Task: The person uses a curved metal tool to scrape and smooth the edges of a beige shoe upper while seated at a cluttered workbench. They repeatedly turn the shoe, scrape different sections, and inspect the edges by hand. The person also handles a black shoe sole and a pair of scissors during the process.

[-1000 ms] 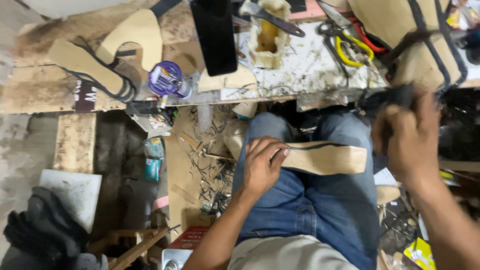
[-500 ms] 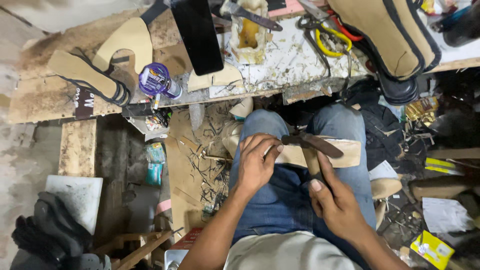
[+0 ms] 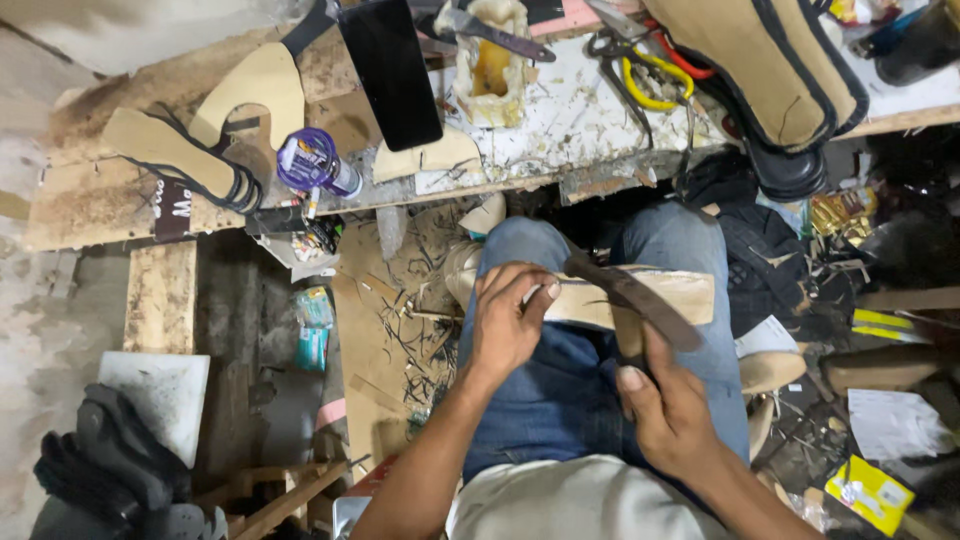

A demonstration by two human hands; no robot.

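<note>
Right hand (image 3: 668,405) has drawn back, gripping curved knife (image 3: 625,292) across tan sole piece (image 3: 640,297); left hand (image 3: 507,318) pinches its end. Trimming looks underway.

Tan sole piece (image 3: 672,296), flat and elongated, lying crosswise over denim-clad knees, dark curved knife blade (image 3: 630,293) slanting across its top, wooden handle below
</note>
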